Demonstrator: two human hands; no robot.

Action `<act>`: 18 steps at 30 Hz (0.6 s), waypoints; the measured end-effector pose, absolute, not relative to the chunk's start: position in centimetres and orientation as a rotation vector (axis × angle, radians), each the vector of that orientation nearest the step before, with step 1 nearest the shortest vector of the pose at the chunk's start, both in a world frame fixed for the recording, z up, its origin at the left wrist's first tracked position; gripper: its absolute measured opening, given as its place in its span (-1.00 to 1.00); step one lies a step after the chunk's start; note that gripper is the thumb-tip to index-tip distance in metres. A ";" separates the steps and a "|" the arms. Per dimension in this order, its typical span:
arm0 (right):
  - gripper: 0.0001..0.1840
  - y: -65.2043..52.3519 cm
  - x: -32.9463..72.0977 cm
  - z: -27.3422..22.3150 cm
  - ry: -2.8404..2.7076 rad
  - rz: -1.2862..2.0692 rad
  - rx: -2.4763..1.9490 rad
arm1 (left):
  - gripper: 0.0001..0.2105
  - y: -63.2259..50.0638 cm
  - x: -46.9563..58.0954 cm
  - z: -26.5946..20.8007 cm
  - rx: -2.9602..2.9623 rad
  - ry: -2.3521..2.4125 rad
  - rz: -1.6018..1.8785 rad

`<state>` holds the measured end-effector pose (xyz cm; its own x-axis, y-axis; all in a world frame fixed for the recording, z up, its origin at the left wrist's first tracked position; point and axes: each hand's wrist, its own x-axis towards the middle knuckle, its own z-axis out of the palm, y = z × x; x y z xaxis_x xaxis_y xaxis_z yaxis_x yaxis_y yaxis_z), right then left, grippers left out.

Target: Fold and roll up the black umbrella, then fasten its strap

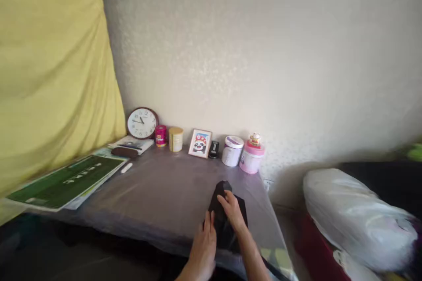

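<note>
A soft-looking black item [216, 199], perhaps a folded bag or pouch, lies near the front right of the table; its exact kind is unclear. Along its left edge rests my left hand [205, 242], fingers stretched out and close together. My right hand [232, 211] lies over its upper part, with fingers bent onto the black surface and gripping it. Both forearms come in from the bottom edge. The item's lower part is dark and partly hidden between my arms.
Along the wall stand a clock [142, 123], a pink can [161, 135], a yellow-lidded canister [176, 139], a panda picture frame [200, 143], a small black object [214, 149] and two tubs. A green booklet [70, 181] lies left. Right of the table sits a plastic-wrapped bundle [356, 215].
</note>
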<state>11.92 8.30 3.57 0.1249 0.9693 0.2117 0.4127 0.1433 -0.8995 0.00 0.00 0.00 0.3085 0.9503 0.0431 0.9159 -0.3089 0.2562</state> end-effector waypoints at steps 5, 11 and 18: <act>-0.65 8.9 11.4 3.5 -1.456 0.717 -1.539 | -0.17 0.1 -0.1 -0.2 2.353 1.731 0.307; -0.75 9.0 10.1 3.8 -1.491 1.008 -1.529 | -0.19 -0.7 -1.3 2.2 2.191 1.683 0.279; -0.76 8.6 9.5 4.4 -1.569 1.041 -1.396 | -0.12 -1.3 -2.2 3.4 2.185 1.615 0.309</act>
<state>9.49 8.59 4.39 -0.0962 0.9949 0.0295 0.3594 0.0624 -0.9311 -2.22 -1.26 3.37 0.3067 0.9498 -0.0610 0.8604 -0.2493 0.4444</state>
